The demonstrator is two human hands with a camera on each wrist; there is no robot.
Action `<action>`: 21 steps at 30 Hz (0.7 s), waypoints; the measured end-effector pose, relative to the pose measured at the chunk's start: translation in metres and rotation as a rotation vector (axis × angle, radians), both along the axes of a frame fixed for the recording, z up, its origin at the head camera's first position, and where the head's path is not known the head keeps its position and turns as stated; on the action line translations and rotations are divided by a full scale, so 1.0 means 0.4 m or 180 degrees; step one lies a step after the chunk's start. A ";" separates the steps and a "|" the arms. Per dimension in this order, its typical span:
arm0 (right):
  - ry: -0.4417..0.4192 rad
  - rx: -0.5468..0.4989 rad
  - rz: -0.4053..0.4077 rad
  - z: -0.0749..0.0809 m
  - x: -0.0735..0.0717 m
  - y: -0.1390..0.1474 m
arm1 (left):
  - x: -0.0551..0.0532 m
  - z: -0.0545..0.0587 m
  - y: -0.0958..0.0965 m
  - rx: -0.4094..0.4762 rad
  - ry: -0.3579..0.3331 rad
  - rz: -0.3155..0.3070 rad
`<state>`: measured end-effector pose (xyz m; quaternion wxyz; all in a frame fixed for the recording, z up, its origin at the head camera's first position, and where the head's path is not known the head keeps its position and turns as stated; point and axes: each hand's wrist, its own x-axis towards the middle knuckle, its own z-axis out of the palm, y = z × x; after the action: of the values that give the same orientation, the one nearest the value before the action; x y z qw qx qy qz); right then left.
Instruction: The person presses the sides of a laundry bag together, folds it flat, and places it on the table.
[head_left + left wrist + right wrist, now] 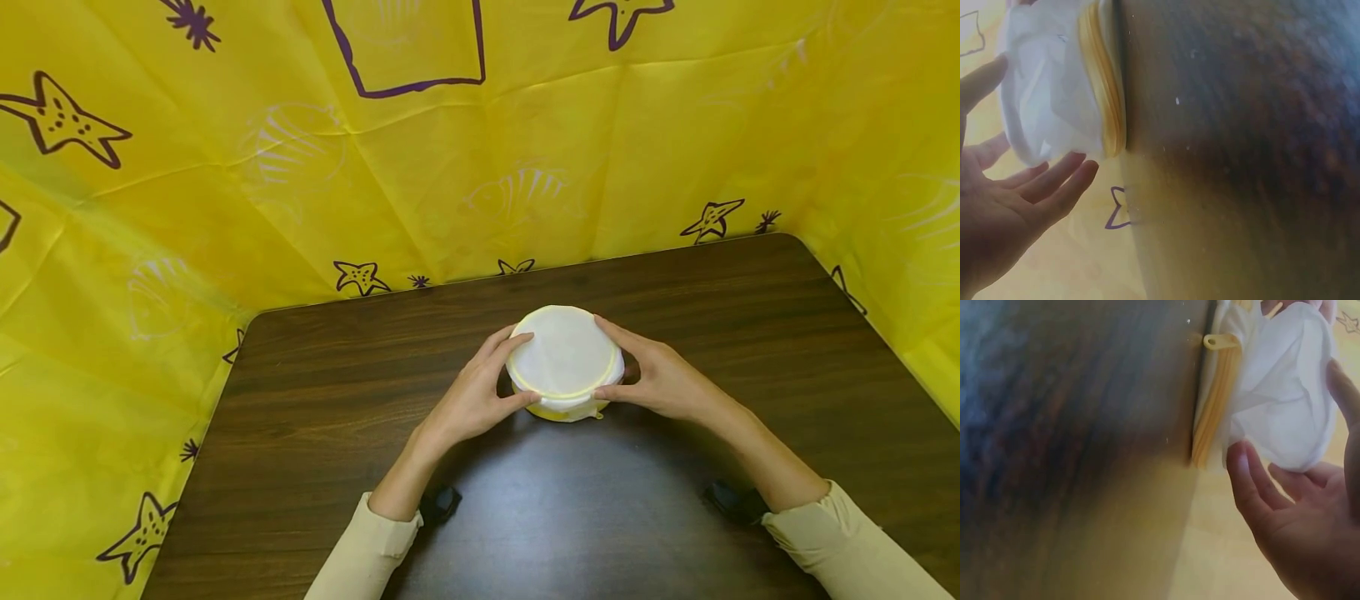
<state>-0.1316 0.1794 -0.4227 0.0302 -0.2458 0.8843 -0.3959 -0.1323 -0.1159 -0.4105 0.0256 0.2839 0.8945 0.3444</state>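
Note:
A round white zippered pouch (566, 352) with yellow trim sits on the table, its flat lid facing up. My left hand (480, 387) holds its left side, thumb at the front and fingers toward the back. On the opposite side, my right hand (663, 379) holds it the same way. The left wrist view shows soft, creased white fabric walls and a yellow zipper (1102, 81) round the base, close to the tabletop. A yellow zipper pull (1221, 342) sticks out in the right wrist view. The pouch's inside is hidden.
The dark wooden table (337, 400) has rounded back corners. Yellow cloth (420, 183) printed with purple starfish and pale fish hangs behind it and along both sides. Dark bands (441, 505) sit on both wrists, below light sleeves.

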 end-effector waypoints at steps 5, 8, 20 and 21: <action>0.0146 0.0095 -0.0017 0.001 0.001 -0.002 | -0.001 -0.003 0.000 -0.0010 0.0015 -0.0017; 0.0144 0.0108 -0.0007 0.002 0.002 -0.003 | -0.001 -0.003 0.000 -0.0024 0.0004 -0.0026; 0.0001 0.0167 0.0033 0.003 0.007 0.001 | 0.003 -0.004 0.001 -0.0106 -0.0030 -0.0023; -0.0001 0.0175 0.0038 0.003 0.008 0.001 | 0.003 -0.005 0.001 -0.0114 -0.0032 -0.0022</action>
<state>-0.1286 0.1800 -0.4216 0.0393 -0.2501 0.8933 -0.3713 -0.1309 -0.1153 -0.4123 0.0364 0.2848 0.8994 0.3297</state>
